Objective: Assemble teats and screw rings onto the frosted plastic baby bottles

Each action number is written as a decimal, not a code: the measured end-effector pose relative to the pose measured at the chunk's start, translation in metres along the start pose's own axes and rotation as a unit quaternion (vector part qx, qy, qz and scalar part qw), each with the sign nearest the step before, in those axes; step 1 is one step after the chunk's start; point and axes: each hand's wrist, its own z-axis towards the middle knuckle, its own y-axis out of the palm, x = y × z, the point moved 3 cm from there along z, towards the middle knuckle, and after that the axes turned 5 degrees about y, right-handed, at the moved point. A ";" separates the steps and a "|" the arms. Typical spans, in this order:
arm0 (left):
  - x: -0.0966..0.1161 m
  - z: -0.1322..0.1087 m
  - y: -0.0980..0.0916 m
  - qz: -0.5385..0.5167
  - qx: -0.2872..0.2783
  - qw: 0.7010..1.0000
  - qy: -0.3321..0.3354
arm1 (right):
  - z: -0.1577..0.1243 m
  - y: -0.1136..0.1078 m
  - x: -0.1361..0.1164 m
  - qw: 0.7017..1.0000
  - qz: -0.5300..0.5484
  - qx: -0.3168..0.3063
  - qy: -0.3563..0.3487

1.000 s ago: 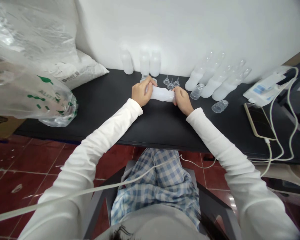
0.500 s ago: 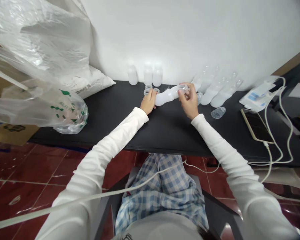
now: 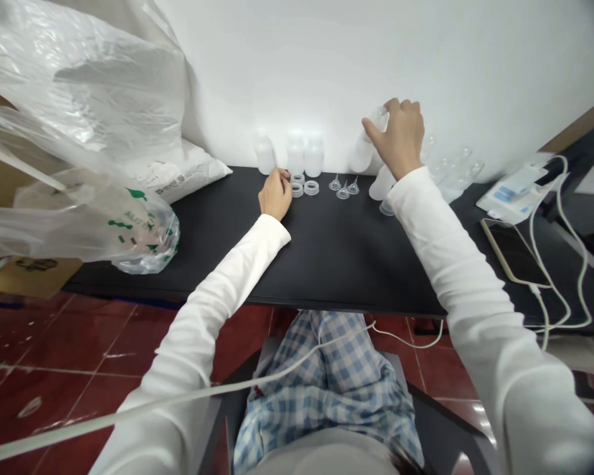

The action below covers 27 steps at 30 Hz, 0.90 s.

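On my feed: R hand [image 3: 400, 137] grips a capped bottle [image 3: 365, 154] against the wall. L hand [image 3: 274, 195] is curled by 3 rings [image 3: 311, 188], grip unclear. 3 upright bottles [image 3: 296, 156], 3 teats [image 3: 343, 192]. Green print on the bag [image 3: 129, 231] is illegible.

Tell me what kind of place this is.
Likely a small makeshift bench for assembling baby bottles, not a factory line: a black table against a bare wall, plastic bottles in rows, loose rings and teats, and big plastic bags. The right hand holds a bottle.
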 end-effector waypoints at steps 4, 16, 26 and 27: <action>-0.015 0.003 0.005 0.020 0.002 0.999 -0.027 | 0.001 0.008 -0.006 0.998 -0.058 -0.015 -0.007; -0.015 -0.001 0.024 0.053 -0.096 0.988 0.113 | 0.030 0.082 0.049 0.994 0.047 0.092 -0.045; -0.023 -0.006 0.031 0.085 -0.126 0.985 0.087 | -0.051 0.056 0.007 0.994 -0.021 0.024 -0.100; -0.023 -0.006 0.032 0.081 -0.121 0.986 0.084 | -0.062 0.060 0.006 0.991 -0.034 -0.007 -0.132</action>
